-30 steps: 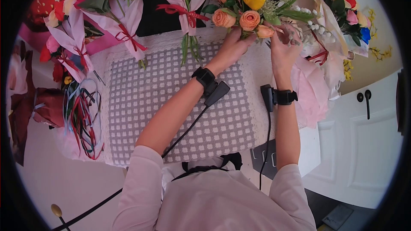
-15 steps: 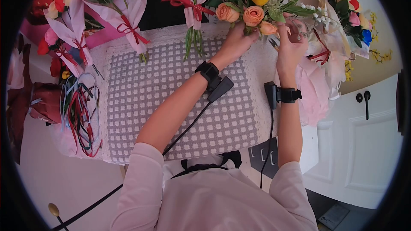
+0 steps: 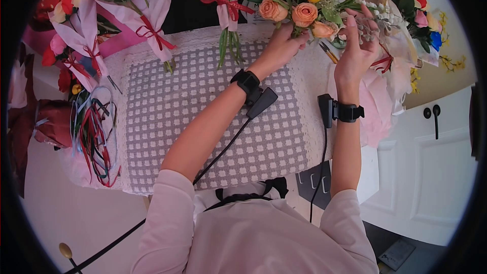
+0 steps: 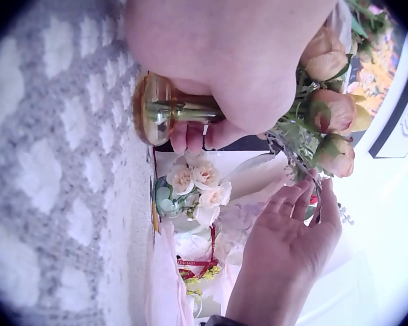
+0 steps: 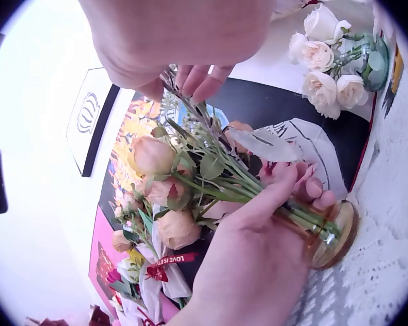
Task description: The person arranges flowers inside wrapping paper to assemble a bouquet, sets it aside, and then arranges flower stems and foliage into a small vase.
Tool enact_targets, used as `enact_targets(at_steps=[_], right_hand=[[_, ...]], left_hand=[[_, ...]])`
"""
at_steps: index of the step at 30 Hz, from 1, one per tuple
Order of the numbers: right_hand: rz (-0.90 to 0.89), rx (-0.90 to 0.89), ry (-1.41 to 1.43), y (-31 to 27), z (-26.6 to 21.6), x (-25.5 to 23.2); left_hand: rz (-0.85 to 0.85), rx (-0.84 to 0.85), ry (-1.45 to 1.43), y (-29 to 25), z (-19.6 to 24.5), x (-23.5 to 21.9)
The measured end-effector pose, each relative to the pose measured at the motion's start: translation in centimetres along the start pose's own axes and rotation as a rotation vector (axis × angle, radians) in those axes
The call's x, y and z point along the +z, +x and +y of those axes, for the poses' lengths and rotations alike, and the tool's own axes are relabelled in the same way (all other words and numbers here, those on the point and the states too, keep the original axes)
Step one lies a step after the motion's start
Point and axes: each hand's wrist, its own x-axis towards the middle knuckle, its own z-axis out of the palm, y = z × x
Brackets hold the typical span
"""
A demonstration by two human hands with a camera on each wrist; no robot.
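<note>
The grey-and-white checked mat [image 3: 213, 122] fills the table's middle; the work sits at its 1 o'clock edge. There a glass vase [image 5: 330, 234] stands with a bunch of peach and yellow roses [image 3: 299, 0] in it. The left hand [image 3: 281, 45] wraps around the vase's lower body, fingers curled about the glass just above its gold-tinted foot. The right hand [image 3: 357, 45], at 3 o'clock of the blooms, pinches a thin grey-green sprig [image 5: 190, 112] at the bunch's outer edge.

The vase looks rigid, smooth and likely slippery, and top-heavy under the flowers, so low on the body, where the left hand grips, seems the safest hold. The stems look thin and bendy, the petals light and easily bruised; they are best taken by the stalk, not the head.

At 11 o'clock lie wrapped bouquets [image 3: 137, 15] tied with red ribbon [image 5: 170, 261]; its white print is too small to read.
</note>
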Motion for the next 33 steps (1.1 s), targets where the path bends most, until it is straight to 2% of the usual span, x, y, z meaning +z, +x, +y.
enact_targets(at_steps=[2, 9, 15, 27, 29, 33], right_hand=[[-0.014, -0.044, -0.098, -0.2, -0.3, 0.2], [0.002, -0.015, -0.061, -0.4, 0.7, -0.2], [0.038, -0.080, -0.147, -0.9, -0.9, 0.9], [-0.005, -0.115, 0.046, -0.8, -0.3, 0.8], [0.020, -0.179, 0.017, -0.7, 0.1, 0.9], [0.031, -0.139, 0.058, -0.8, 0.9, 0.3]], left_hand=[[-0.008, 0.045, 0.014, 0.1, -0.1, 0.0], [0.000, 0.015, 0.032, 0.0, 0.1, 0.1], [-0.025, 0.034, 0.037, 0.1, 0.0, -0.1], [-0.001, -0.021, 0.048, 0.0, 0.2, 0.0], [-0.009, 0.004, 0.044, 0.0, 0.1, -0.1], [0.002, -0.004, 0.036, 0.0, 0.0, 0.0]])
